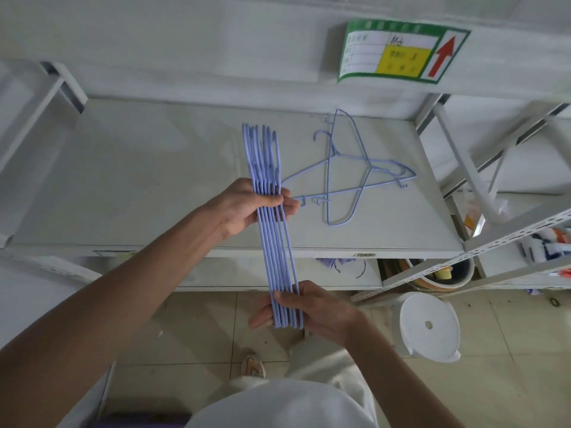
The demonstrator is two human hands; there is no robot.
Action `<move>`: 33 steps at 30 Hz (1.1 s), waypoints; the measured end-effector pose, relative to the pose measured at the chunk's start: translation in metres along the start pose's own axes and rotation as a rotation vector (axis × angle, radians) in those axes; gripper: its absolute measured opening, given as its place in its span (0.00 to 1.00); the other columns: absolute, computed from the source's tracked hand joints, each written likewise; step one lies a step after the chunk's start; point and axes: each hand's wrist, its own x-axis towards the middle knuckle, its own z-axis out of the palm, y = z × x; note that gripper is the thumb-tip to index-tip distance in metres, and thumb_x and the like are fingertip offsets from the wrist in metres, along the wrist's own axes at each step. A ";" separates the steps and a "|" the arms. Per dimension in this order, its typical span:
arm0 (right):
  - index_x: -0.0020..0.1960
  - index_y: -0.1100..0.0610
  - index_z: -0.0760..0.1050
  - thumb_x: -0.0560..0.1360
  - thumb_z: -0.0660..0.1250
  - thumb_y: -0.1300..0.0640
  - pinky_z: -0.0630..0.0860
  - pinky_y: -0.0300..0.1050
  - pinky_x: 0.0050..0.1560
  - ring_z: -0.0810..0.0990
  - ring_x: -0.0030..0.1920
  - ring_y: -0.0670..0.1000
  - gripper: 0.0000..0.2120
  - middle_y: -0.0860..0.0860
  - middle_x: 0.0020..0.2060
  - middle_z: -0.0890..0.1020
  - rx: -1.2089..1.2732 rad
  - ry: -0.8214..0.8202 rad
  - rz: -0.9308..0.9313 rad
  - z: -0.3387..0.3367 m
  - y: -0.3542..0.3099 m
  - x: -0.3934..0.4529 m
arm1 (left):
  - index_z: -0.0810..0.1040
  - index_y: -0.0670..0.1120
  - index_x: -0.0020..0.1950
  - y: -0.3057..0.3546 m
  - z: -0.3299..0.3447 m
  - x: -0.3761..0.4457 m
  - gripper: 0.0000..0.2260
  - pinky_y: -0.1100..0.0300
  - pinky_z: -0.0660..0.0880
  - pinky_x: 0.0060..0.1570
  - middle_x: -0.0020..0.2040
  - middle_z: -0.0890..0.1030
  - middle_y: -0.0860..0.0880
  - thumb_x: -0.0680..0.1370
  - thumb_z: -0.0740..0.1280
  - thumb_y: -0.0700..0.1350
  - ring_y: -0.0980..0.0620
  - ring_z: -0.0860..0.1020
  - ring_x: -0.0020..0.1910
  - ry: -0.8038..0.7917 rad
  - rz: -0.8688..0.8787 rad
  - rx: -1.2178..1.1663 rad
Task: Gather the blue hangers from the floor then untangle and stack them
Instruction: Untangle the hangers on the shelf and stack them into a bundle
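Observation:
A stack of several blue hangers [276,242] is held edge-on between both hands, running from over the shelf down past its front edge. My left hand [247,206] grips the stack near its middle, fingers wrapped around the wires. My right hand [309,307] clasps the stack's near end, below the shelf edge. On the white shelf [139,180], to the right of the stack, lie a few loose blue hangers [346,171], crossed over one another and tangled, hooks pointing different ways.
A white round stool [428,325] stands on the tiled floor at the right. White metal shelving [509,236] with small items rises at the right. A green and yellow label [401,52] hangs on the upper shelf. A bucket [445,273] sits under the shelf.

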 end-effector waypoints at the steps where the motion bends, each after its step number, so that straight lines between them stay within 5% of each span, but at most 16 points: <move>1: 0.69 0.76 0.70 0.87 0.61 0.57 0.68 0.68 0.76 0.77 0.68 0.74 0.22 0.76 0.64 0.77 0.006 -0.005 0.002 -0.003 -0.001 -0.001 | 0.80 0.34 0.54 -0.002 0.001 0.002 0.06 0.48 0.84 0.52 0.52 0.86 0.34 0.79 0.66 0.30 0.37 0.86 0.54 0.003 0.002 -0.011; 7: 0.78 0.68 0.67 0.84 0.60 0.51 0.68 0.60 0.77 0.72 0.75 0.67 0.28 0.66 0.74 0.74 0.162 0.107 -0.167 -0.059 -0.041 -0.021 | 0.81 0.36 0.50 0.017 0.010 0.014 0.06 0.52 0.84 0.47 0.51 0.86 0.35 0.74 0.71 0.34 0.38 0.86 0.52 0.011 0.035 -0.088; 12: 0.73 0.69 0.72 0.86 0.57 0.58 0.73 0.58 0.73 0.80 0.68 0.65 0.21 0.66 0.66 0.81 0.143 0.697 -0.160 -0.168 -0.107 -0.043 | 0.84 0.37 0.47 0.023 0.017 0.019 0.07 0.53 0.84 0.45 0.50 0.87 0.35 0.71 0.70 0.35 0.39 0.87 0.50 0.046 0.032 -0.113; 15: 0.65 0.68 0.78 0.84 0.62 0.58 0.82 0.49 0.51 0.89 0.48 0.59 0.16 0.62 0.53 0.86 -0.087 0.884 -0.005 -0.211 -0.131 -0.037 | 0.81 0.35 0.49 0.015 0.024 0.023 0.08 0.55 0.84 0.44 0.46 0.88 0.37 0.71 0.68 0.34 0.42 0.88 0.47 0.099 0.036 -0.128; 17: 0.58 0.64 0.80 0.84 0.64 0.55 0.77 0.40 0.34 0.86 0.30 0.49 0.13 0.56 0.42 0.86 -0.246 0.962 0.104 -0.235 -0.145 -0.020 | 0.80 0.35 0.50 0.008 0.029 0.025 0.09 0.56 0.84 0.44 0.46 0.88 0.38 0.71 0.67 0.34 0.43 0.88 0.47 0.132 0.023 -0.132; 20: 0.54 0.63 0.79 0.83 0.64 0.50 0.71 0.38 0.27 0.83 0.24 0.49 0.15 0.54 0.36 0.85 -0.476 1.028 0.202 -0.268 -0.159 0.014 | 0.79 0.35 0.51 0.001 0.035 0.024 0.10 0.57 0.84 0.44 0.48 0.88 0.39 0.71 0.67 0.35 0.44 0.88 0.48 0.178 -0.017 -0.103; 25: 0.44 0.54 0.75 0.79 0.65 0.43 0.74 0.41 0.37 0.86 0.29 0.49 0.15 0.51 0.33 0.87 -0.871 1.117 0.290 -0.301 -0.167 0.053 | 0.80 0.36 0.52 -0.011 0.041 0.022 0.10 0.58 0.84 0.42 0.48 0.88 0.40 0.71 0.66 0.36 0.45 0.88 0.47 0.226 -0.004 -0.095; 29: 0.53 0.57 0.82 0.72 0.71 0.60 0.72 0.50 0.53 0.85 0.58 0.58 0.10 0.58 0.55 0.86 -0.985 1.181 0.355 -0.304 -0.167 0.058 | 0.80 0.37 0.51 -0.020 0.043 0.013 0.10 0.58 0.84 0.42 0.47 0.88 0.41 0.71 0.67 0.37 0.46 0.88 0.46 0.251 0.026 -0.149; 33: 0.47 0.61 0.81 0.71 0.69 0.62 0.81 0.55 0.61 0.85 0.54 0.61 0.06 0.60 0.47 0.87 -1.037 1.125 0.390 -0.302 -0.170 0.045 | 0.81 0.37 0.51 -0.022 0.046 0.002 0.10 0.56 0.84 0.44 0.49 0.88 0.38 0.71 0.69 0.38 0.44 0.88 0.47 0.298 0.048 -0.199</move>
